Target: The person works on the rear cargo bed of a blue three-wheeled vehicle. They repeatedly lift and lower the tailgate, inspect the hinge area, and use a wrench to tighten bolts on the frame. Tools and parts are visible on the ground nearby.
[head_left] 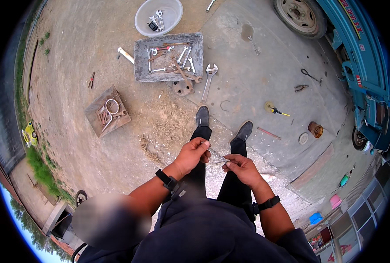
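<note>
Outdoors, the ground divides into two surfaces: brown, gritty bare earth (67, 87) on the left and a stained grey concrete slab (274, 74) on the right. A crumbled tan dirt patch (171, 109) spreads ahead of the person's feet. Above it sits a grey rectangular metal tray (139, 70) of wrenches, with a translucent white round basin (174, 26) just beyond; a smaller rusty square tray (124, 119) lies left on the earth. A large silver adjustable wrench (209, 83) lies beside the grey tray. On the slab are a yellow-and-black screwdriver (279, 111) and a rusty brown can (314, 129). A blue truck (375, 65) lines the right side, and green grass (41, 171) edges the left.

Over the legs, a slim silver metal tool (217, 154) spans the gap between the hands: the left hand (190, 156) pinches one end, the right hand (243, 168) the other.
</note>
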The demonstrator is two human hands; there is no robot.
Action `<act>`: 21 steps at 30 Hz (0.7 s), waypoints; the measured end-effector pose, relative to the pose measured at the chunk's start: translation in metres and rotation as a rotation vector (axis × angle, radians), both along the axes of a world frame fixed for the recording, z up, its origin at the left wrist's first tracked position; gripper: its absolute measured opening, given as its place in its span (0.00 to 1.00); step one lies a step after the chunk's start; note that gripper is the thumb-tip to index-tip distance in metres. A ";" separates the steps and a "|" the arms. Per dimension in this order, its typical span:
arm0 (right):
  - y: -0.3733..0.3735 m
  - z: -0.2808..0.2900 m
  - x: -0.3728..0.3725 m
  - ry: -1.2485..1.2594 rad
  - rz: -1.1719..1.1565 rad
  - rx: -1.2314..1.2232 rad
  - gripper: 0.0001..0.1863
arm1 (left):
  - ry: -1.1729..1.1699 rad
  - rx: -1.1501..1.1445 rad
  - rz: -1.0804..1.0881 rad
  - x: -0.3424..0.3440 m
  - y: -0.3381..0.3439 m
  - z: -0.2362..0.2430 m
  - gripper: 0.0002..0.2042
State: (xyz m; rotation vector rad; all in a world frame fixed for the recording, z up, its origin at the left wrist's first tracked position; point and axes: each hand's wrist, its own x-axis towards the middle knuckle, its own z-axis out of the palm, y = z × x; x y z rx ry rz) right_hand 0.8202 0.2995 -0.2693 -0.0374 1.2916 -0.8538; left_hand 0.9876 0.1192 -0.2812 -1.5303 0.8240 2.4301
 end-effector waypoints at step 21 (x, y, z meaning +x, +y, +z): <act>0.008 -0.002 0.007 0.046 -0.047 0.003 0.16 | -0.057 -0.006 -0.017 0.000 -0.004 0.007 0.17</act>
